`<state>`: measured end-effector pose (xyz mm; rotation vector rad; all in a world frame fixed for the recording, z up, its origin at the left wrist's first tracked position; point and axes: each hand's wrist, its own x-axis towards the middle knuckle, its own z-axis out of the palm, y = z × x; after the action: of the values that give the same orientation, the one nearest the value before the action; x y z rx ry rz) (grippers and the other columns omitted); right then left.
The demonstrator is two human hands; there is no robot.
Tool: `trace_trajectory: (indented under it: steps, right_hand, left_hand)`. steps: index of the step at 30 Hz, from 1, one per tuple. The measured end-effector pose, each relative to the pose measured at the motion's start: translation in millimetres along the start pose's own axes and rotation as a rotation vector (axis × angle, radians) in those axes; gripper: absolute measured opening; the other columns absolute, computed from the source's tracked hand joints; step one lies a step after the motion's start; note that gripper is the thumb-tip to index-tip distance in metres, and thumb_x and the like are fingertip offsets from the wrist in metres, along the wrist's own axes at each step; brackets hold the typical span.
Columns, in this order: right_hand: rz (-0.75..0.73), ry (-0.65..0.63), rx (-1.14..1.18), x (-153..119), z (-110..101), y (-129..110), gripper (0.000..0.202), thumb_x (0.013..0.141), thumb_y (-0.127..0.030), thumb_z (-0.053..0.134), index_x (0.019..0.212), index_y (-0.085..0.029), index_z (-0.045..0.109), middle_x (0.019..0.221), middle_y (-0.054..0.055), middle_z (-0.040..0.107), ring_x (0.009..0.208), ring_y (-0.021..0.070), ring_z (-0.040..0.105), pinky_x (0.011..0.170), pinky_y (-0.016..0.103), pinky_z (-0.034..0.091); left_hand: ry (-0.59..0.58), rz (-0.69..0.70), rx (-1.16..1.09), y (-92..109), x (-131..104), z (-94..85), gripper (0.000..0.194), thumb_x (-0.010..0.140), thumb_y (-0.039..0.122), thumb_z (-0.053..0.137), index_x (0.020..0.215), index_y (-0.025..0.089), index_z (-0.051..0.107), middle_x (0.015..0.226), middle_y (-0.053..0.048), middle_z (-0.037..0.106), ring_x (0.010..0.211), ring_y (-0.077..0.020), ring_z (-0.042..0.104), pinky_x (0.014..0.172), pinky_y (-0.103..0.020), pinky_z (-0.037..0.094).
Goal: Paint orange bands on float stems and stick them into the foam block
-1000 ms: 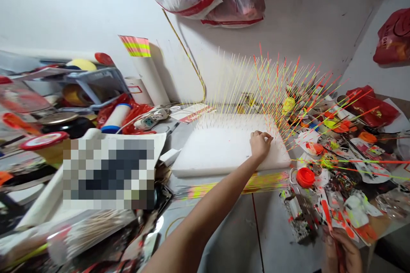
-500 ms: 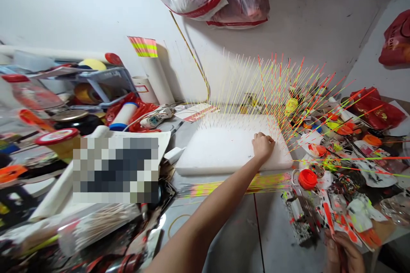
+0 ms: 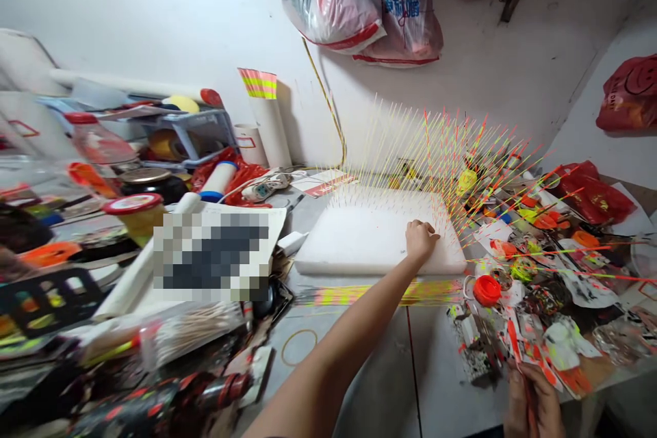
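Observation:
My left hand is on the right part of a white foam block, its fingers curled together at the base of the thin painted sticks that stand in the foam. Whatever its fingertips pinch is too small to make out. Down at the lower right, my right hand is closed around a slim paintbrush with a red-orange upper end. That brush points up over paint-stained scraps. A bundle of yellow and orange sticks lies along the block's front edge.
An open pot of red-orange paint stands right of the block, among paint-smeared clutter. At left are a printed sheet, a bag of cotton swabs and a lidded jar. Plastic bags hang on the wall.
The camera view has shifted, so items on the left sit further right in the picture. Both hands stay at nearly the same places relative to the block and bench.

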<state>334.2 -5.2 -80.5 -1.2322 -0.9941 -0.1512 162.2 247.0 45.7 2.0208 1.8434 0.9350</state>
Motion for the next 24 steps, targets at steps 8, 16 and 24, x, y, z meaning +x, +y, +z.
trace_trajectory:
  steps: [8, 16, 24]
  right_hand:
    - [0.137, -0.065, -0.009, 2, -6, -6, 0.039, 0.09, -0.054, 0.066, 0.093, -0.015, 0.066, 0.084, 0.009, 0.072, 0.074, 0.0212, 0.069, 0.07, 0.032, 0.056]
    - [0.251, -0.083, 0.074, 13, -6, -24, 0.037, 0.087, -0.052, 0.069, 0.096, -0.016, 0.063, 0.084, 0.007, 0.071, 0.073, 0.021, 0.07, 0.07, 0.033, 0.057]
    - [0.26, -0.265, -0.034, 91, -12, -29, 0.04, 0.082, -0.054, 0.073, 0.094, -0.017, 0.067, 0.085, 0.008, 0.074, 0.073, 0.0203, 0.071, 0.066, 0.029, 0.056]
  left_hand:
    - [-0.159, 0.267, 0.08, -30, -121, -42.8, 0.012, 0.083, 0.026, 0.072, 0.094, 0.025, 0.066, 0.105, -0.003, 0.067, 0.106, -0.0208, 0.055, 0.095, -0.035, 0.038]
    - [-0.23, 0.106, 0.245, -118, -135, -105.9, 0.021, 0.083, 0.029, 0.068, 0.102, 0.02, 0.069, 0.111, -0.012, 0.066, 0.112, -0.0319, 0.056, 0.09, -0.044, 0.042]
    - [-0.234, 0.134, 0.2, -130, -125, -105.6, 0.03, 0.09, 0.03, 0.046, 0.088, 0.02, 0.074, 0.096, -0.011, 0.071, 0.097, -0.0274, 0.063, 0.085, -0.038, 0.048]
